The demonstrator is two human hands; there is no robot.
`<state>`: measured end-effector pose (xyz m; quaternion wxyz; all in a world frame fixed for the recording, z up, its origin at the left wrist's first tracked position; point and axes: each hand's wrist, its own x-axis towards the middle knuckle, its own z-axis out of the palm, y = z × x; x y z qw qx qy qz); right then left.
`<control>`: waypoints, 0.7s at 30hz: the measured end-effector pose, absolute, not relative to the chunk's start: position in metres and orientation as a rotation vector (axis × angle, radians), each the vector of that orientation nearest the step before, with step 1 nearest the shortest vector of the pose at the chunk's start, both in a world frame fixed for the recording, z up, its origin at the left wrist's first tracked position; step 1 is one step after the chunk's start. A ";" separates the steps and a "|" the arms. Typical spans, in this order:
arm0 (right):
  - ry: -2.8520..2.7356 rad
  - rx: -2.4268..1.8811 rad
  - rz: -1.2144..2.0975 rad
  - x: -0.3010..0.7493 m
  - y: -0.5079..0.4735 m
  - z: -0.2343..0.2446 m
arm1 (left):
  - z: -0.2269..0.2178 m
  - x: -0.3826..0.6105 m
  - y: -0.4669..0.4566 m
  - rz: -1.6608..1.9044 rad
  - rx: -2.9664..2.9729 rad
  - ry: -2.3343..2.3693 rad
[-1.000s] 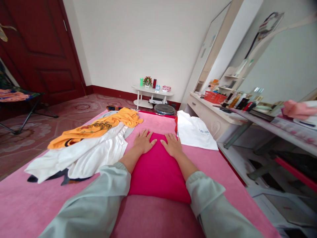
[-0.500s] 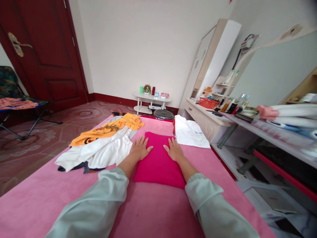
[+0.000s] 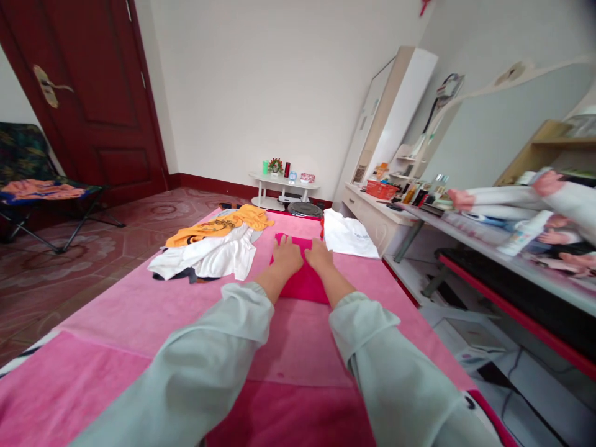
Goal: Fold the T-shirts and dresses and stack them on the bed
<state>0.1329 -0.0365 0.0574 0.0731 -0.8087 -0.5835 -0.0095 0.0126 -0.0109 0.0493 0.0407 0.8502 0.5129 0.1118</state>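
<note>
A folded magenta cloth (image 3: 302, 287) lies on the pink bedspread in front of me. My left hand (image 3: 287, 256) is on its far left part, with the fingers bent down and closed on the fabric near the far edge. At the far right part, my right hand (image 3: 319, 254) has its fingers curled on the same cloth, thumb inward. Both hands and wrists cover the cloth's sides. Left of it is a loose pile with an orange garment (image 3: 218, 225) and a white garment (image 3: 209, 254). A folded white shirt (image 3: 350, 234) lies to the right.
The pink bedspread (image 3: 112, 323) spreads beneath everything. On the right stand a dressing table (image 3: 365, 208) and a cluttered grey table (image 3: 470, 245). A low white table (image 3: 279, 181) is by the far wall. At left, a folding chair (image 3: 51, 192) holds clothing near the door (image 3: 107, 93).
My hands have gone from lying flat with spread fingers to bent fingers closer together at the cloth's far end. The view has pulled back, showing more bedspread in front.
</note>
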 end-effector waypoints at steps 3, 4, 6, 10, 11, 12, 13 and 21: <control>-1.693 -2.337 -0.096 0.117 -0.065 0.023 | 0.023 0.012 -0.046 0.393 2.612 1.573; -1.677 -2.338 -0.086 0.115 -0.073 0.012 | 0.013 0.008 -0.053 0.408 2.607 1.586; -1.684 -2.329 -0.061 0.116 -0.084 -0.005 | -0.004 0.001 -0.061 0.430 2.605 1.594; -1.686 -2.339 -0.036 0.121 -0.084 -0.010 | -0.012 -0.005 -0.059 0.444 2.615 1.586; -1.685 -2.340 -0.036 0.121 -0.082 -0.009 | -0.011 -0.005 -0.058 0.448 2.617 1.581; -1.688 -2.341 -0.034 0.121 -0.081 -0.007 | -0.010 -0.004 -0.057 0.448 2.618 1.576; -1.693 -2.342 -0.030 0.121 -0.080 -0.005 | -0.009 -0.003 -0.057 0.443 2.618 1.570; -1.707 -2.378 -0.018 0.119 -0.085 -0.003 | -0.009 -0.028 -0.045 0.374 2.664 1.474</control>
